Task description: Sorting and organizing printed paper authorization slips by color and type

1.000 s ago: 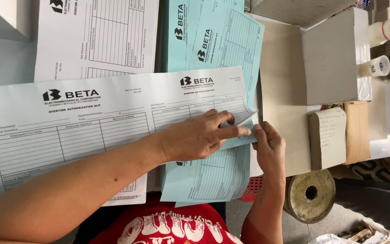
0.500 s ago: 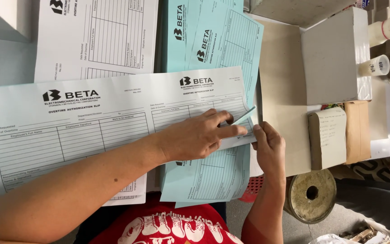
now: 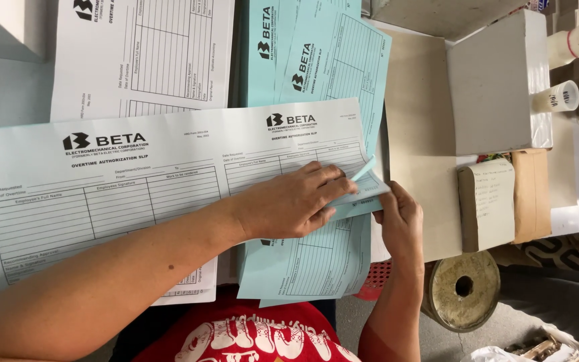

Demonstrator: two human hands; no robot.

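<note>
On the left half of the desk lay a wide pale-grey printed form sheet (image 3: 102, 194), ruled into two table blocks, spread flat over a white form sheet (image 3: 142, 53) at the far side. Moving right, the left hand (image 3: 289, 201) rested palm-down on the grey sheet's right block, fingers spread wide and flat, pinning it; it gripped nothing. Under it, light-blue form sheets (image 3: 316, 60) ran far to near, one near end (image 3: 309, 268) overhanging the desk edge.

At the grey sheet's near-right corner (image 3: 370, 181) the paper was lifted and curled. The right hand (image 3: 400, 218) sat just beside it, fingers narrow, apparently pinching that corner or the blue edge beneath; which layer, I could not tell.

Judgement: to separate the sheets cleanly, the flat hand should keep pressure near the corner while the pinch peels a single ply slowly, avoiding a crease.

Further right: a grey cardboard board (image 3: 497, 80), a small notepad (image 3: 487, 201), a brown envelope (image 3: 531, 194), and near the edge a tape roll (image 3: 464, 288).
</note>
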